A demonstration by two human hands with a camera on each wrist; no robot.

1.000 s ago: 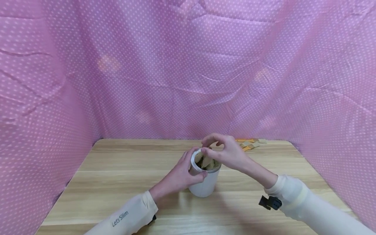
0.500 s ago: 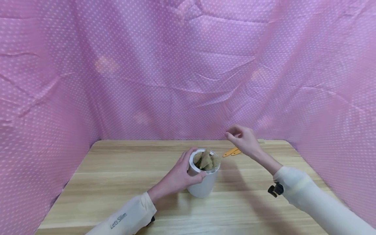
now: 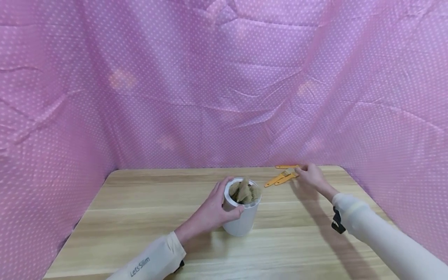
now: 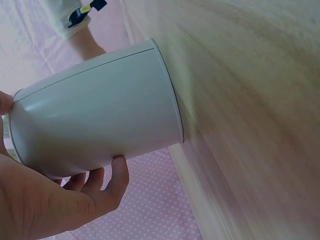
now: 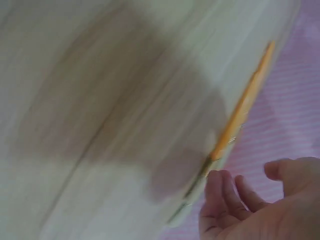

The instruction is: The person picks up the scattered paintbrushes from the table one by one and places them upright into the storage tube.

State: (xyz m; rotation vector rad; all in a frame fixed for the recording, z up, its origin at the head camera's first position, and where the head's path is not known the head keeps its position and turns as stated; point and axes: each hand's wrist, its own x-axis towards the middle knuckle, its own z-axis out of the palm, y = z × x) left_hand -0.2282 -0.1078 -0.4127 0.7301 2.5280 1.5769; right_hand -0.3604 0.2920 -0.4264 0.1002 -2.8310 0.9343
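Note:
A white cylindrical can (image 3: 239,223) stands on the wooden table near the middle. Several paintbrushes (image 3: 244,193) sit inside it, their tan bristles pointing up above the rim. My left hand (image 3: 217,208) grips the can near its top, thumb at the front; the left wrist view shows the fingers bent along the can's grey side (image 4: 100,110). At the back right, my right hand (image 3: 312,177) is over the bristle ends of orange-handled paintbrushes (image 3: 286,179) on the table. In the right wrist view its fingers bend loosely beside a paintbrush (image 5: 242,112), thumb apart from them.
A further orange brush handle (image 3: 285,167) lies along the table's back edge. Pink dotted cloth (image 3: 210,97) hangs behind and at both sides of the wooden table (image 3: 140,217).
My right hand has moved from the can's mouth, up and right, then down to the brushes at the back right. The left hand keeps its grip on the can.

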